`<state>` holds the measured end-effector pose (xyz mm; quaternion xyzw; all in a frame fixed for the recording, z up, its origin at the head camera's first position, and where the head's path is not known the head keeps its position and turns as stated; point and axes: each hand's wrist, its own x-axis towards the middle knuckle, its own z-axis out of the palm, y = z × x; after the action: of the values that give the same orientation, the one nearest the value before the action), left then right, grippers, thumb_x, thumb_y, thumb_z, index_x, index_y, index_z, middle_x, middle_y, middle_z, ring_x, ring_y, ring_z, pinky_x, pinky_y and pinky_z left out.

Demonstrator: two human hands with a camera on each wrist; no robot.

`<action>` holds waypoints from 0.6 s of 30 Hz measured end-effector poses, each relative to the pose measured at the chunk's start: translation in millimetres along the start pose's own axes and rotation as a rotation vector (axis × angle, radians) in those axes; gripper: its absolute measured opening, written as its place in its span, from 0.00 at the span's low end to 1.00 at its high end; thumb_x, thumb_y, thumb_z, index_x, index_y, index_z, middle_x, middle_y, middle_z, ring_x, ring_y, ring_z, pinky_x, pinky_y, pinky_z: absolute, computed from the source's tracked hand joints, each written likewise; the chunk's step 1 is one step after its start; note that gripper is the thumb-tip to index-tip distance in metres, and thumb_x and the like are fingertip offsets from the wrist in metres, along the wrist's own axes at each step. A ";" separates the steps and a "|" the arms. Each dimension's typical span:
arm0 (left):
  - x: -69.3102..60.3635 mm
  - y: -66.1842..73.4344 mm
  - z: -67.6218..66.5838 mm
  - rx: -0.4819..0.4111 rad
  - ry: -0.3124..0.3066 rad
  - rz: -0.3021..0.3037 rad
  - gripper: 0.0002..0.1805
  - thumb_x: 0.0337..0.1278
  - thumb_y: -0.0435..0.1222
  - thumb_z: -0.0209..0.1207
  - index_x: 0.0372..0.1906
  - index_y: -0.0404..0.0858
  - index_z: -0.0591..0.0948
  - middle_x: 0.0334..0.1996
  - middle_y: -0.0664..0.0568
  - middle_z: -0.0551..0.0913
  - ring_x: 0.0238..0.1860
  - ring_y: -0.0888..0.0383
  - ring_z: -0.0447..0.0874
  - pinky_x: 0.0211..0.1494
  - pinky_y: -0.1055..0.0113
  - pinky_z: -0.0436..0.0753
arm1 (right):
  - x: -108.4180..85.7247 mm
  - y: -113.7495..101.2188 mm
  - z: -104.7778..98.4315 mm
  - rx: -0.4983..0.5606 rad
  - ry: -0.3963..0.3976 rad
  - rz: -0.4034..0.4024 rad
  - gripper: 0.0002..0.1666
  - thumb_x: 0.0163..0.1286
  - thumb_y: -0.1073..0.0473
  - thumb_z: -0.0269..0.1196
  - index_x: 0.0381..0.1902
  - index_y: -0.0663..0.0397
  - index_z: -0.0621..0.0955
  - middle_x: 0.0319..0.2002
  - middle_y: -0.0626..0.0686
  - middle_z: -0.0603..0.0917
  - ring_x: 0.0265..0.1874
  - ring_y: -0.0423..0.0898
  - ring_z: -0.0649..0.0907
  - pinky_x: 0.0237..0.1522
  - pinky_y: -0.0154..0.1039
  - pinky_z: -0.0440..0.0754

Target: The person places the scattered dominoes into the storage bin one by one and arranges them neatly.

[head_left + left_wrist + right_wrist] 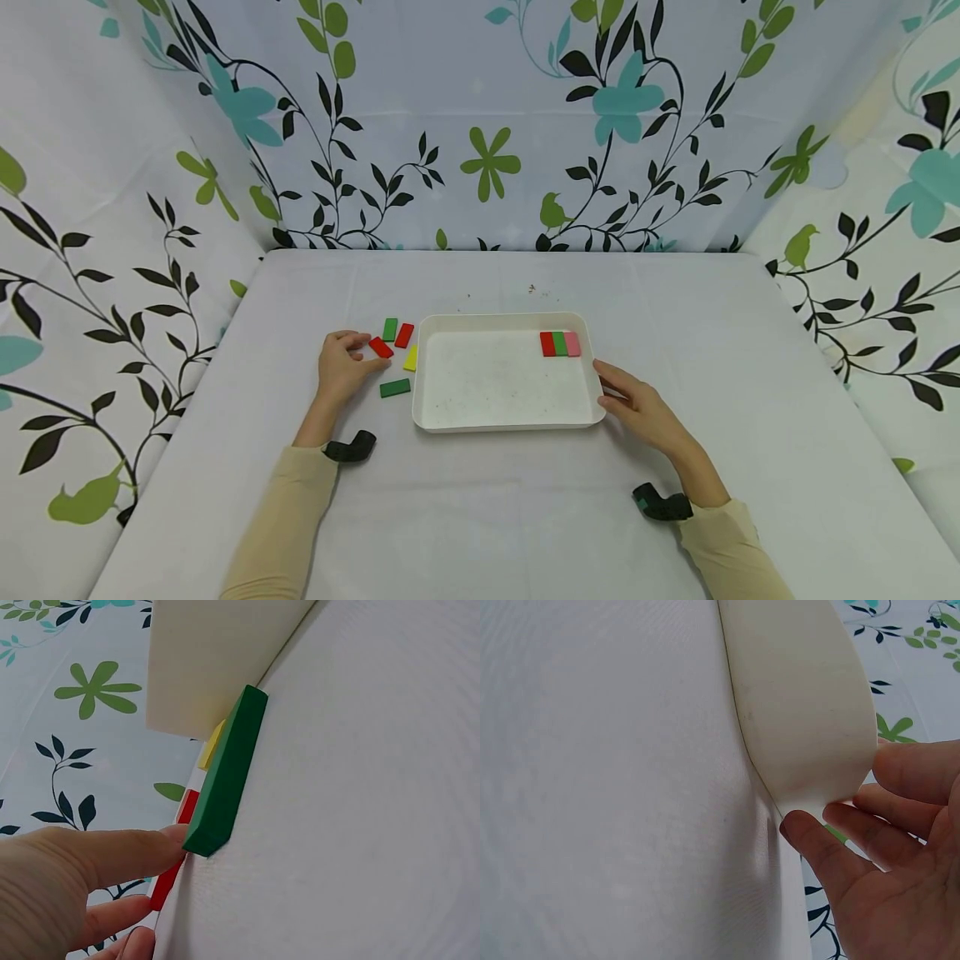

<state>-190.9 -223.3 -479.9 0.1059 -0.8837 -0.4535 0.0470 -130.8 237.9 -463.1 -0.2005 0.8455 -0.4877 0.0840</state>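
A white rectangular tray lies on the table. In its upper right part, a red, a green and a pink block stand side by side. Left of the tray, my left hand pinches a red block between thumb and fingers; the left wrist view shows that red block partly behind a green block. At the tray's right end, my right hand holds the edge with thumb and fingers. Up close in the right wrist view, its fingertips touch the tray's wall.
Around the left hand lie another green block, a second red block and a yellow block against the tray's left side. Small dark specks dot the white tabletop behind the tray. Leaf-patterned curtains surround the table.
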 end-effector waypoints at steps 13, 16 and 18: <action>0.2 0.0 2.7 0.012 0.019 0.003 0.26 0.51 0.34 0.70 0.55 0.29 0.79 0.61 0.39 0.68 0.51 0.43 0.74 0.58 0.53 0.77 | -0.2 0.3 0.4 0.005 0.000 -0.005 0.35 0.72 0.66 0.57 0.73 0.69 0.59 0.73 0.69 0.60 0.68 0.68 0.67 0.56 0.18 0.69; -0.4 0.1 2.6 0.004 0.021 -0.003 0.26 0.51 0.35 0.70 0.56 0.29 0.79 0.59 0.39 0.70 0.51 0.44 0.74 0.58 0.54 0.77 | -0.2 0.1 0.6 0.011 -0.002 -0.004 0.35 0.72 0.67 0.57 0.73 0.69 0.59 0.73 0.69 0.60 0.68 0.68 0.67 0.56 0.18 0.69; -0.9 0.1 2.3 -0.001 0.023 -0.008 0.26 0.52 0.35 0.69 0.57 0.31 0.79 0.58 0.38 0.72 0.51 0.44 0.75 0.57 0.54 0.77 | -0.3 0.0 0.7 0.012 -0.003 -0.004 0.35 0.72 0.67 0.57 0.73 0.69 0.59 0.73 0.69 0.60 0.68 0.68 0.67 0.56 0.18 0.69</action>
<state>-190.4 -221.2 -481.2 0.1147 -0.8823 -0.4530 0.0555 -130.3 237.4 -463.5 -0.2022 0.8421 -0.4926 0.0854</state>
